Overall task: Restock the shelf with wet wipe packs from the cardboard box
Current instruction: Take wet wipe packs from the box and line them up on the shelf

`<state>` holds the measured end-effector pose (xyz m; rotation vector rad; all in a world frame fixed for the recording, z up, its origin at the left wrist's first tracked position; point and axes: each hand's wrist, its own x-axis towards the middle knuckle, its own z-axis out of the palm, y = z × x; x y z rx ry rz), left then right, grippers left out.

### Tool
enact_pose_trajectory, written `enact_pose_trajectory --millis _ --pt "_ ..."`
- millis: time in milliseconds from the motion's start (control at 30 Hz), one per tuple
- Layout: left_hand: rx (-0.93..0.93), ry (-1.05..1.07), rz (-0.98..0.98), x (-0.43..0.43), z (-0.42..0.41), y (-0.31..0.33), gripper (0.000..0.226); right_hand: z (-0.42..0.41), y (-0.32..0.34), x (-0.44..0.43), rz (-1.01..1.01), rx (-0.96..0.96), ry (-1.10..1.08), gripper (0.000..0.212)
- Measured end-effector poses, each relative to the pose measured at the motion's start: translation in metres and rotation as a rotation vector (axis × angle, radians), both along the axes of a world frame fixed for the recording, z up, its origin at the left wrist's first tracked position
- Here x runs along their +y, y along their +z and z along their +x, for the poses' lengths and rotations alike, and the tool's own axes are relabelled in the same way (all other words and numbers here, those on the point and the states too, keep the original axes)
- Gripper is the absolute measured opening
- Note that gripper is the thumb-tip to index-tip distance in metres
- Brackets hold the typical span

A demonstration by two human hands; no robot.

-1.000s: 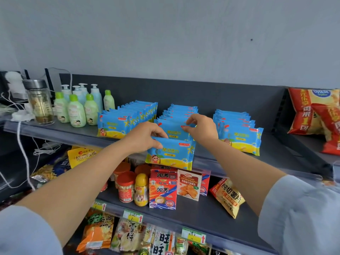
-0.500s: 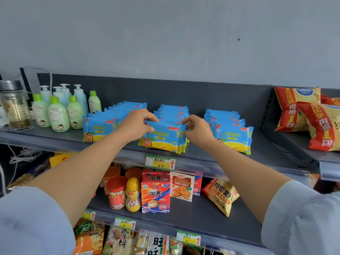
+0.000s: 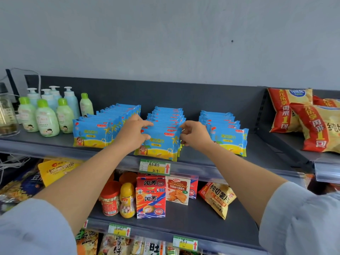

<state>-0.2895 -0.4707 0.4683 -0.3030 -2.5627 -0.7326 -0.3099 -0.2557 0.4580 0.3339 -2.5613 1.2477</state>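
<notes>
Three rows of blue-and-yellow wet wipe packs stand on the top grey shelf (image 3: pixel 202 164): a left row (image 3: pixel 90 133), a middle row (image 3: pixel 167 115) and a right row (image 3: pixel 228 138). The front wet wipe pack (image 3: pixel 158 144) of the middle row stands upright at the shelf's front edge. My left hand (image 3: pixel 132 133) grips its left end, thumb on the front face. My right hand (image 3: pixel 195 135) pinches its right end with curled fingers. The cardboard box is out of view.
Green and blue lotion bottles (image 3: pixel 47 115) stand left of the packs, with a glass jar (image 3: pixel 7 115) at the far left. Red-and-yellow chip bags (image 3: pixel 303 122) lie on the neighbouring shelf at right. Snack boxes and jars (image 3: pixel 150 197) fill the shelf below, behind a price tag (image 3: pixel 154 167).
Both hands have carried the pack from in front of the shelf edge back onto the shelf, setting it against the front of the middle row. The view has shifted left and slightly up.
</notes>
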Motion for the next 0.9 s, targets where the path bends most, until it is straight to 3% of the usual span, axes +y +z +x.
enact_pose_trajectory --millis 167,300,733,900 --pt "0.025 -0.018 -0.067 -0.002 0.003 -0.001 0.034 0.001 -0.001 0.001 0.025 -0.004 -0.020 0.007" --pt "0.053 0.010 -0.117 -0.002 0.007 -0.003 0.028 0.004 -0.002 -0.001 0.066 0.009 -0.024 0.014" --pt "0.147 0.091 -0.464 0.020 0.031 -0.004 0.062 0.035 -0.002 0.003 0.375 0.063 -0.158 0.048" --pt "0.178 0.020 -0.530 0.043 0.045 -0.006 0.056 0.062 -0.006 0.023 0.465 0.103 -0.253 0.047"
